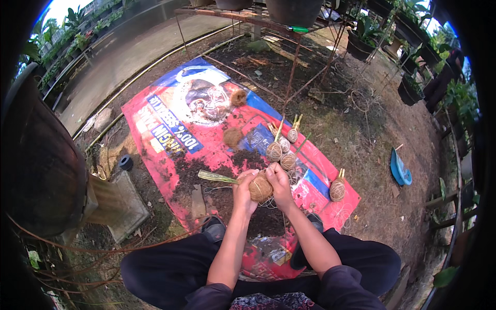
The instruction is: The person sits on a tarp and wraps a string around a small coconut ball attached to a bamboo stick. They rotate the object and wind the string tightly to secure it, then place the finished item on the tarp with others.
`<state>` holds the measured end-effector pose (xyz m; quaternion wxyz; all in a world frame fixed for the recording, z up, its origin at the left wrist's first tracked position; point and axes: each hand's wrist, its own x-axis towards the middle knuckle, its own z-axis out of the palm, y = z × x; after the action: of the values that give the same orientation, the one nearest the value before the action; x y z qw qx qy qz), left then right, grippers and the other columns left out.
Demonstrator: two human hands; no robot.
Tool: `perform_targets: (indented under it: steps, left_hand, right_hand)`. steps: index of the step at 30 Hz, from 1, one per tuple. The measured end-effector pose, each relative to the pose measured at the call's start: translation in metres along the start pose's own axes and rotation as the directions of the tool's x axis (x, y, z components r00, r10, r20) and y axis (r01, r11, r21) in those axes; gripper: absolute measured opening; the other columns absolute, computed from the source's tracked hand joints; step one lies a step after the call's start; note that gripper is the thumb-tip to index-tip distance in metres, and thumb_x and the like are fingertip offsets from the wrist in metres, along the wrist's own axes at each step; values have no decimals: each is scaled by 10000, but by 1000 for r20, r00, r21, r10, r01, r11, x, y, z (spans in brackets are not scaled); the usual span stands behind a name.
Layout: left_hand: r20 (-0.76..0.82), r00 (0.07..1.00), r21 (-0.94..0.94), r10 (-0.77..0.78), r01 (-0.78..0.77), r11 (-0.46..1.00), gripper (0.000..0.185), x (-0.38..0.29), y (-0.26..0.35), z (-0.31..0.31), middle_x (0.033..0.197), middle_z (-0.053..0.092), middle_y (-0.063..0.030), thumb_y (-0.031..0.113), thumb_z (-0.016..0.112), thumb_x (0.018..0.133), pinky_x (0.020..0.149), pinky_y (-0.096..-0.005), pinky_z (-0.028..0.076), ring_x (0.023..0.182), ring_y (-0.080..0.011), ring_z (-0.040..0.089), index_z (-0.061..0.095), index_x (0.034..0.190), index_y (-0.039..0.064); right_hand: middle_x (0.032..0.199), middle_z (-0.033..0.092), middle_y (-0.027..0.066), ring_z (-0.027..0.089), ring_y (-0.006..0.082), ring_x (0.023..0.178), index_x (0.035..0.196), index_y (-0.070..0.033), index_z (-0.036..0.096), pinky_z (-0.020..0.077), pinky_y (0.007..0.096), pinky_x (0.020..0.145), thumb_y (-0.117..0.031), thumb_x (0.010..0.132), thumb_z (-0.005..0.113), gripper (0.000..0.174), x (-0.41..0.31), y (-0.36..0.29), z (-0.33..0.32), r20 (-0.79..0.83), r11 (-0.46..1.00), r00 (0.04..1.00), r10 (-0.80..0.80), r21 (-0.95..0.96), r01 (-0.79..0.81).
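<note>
Between my two hands is a brown fibre-covered ball wrapped with string, a cut green leaf sticking out of it to the left. My left hand grips its left side. The fingertips of my right hand pinch at its upper right side; whether they hold string is too small to tell. Just beyond lie several finished-looking string-wound balls with cut stems. Another wound ball lies apart at the right. Loose string hangs below the held ball.
A red and blue printed plastic sheet lies under dark soil and two fibre clumps. A large dark pot on a pedestal stands left, a metal rack ahead. A blue plastic scoop lies right. A person stands far right.
</note>
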<state>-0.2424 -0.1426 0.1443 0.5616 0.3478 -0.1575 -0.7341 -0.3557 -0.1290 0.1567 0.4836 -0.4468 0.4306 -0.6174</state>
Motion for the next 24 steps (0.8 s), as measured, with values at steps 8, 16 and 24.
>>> perform_targets:
  steps: [8, 16, 24]
  left_hand:
    - [-56, 983, 282, 172, -150, 948, 223, 5, 15, -5, 912, 664, -138, 173, 641, 878, 716, -360, 566, 833, -234, 677, 624, 986, -21]
    - [33, 987, -410, -159, 158, 898, 238, 16, 28, -16, 970, 642, -127, 248, 626, 888, 787, -471, 560, 890, -289, 653, 599, 1008, 45]
    - [365, 927, -398, -87, 240, 885, 140, -4, 32, 5, 910, 638, -124, 211, 620, 871, 906, -497, 514, 891, -290, 646, 580, 935, 93]
  right_hand:
    - [885, 668, 43, 572, 103, 843, 964, 5, 681, 450, 269, 807, -199, 977, 530, 254, 10, -49, -19, 274, 939, 943, 187, -331, -90]
    - [591, 454, -26, 405, 68, 549, 933, -26, 691, 347, 269, 539, -205, 954, 553, 227, 2, -37, -15, 484, 878, 740, 468, -348, -328]
    - [548, 300, -98, 288, 23, 447, 824, -93, 514, 250, 200, 453, -175, 991, 507, 186, 11, -7, -47, 627, 405, 484, 610, 278, -871]
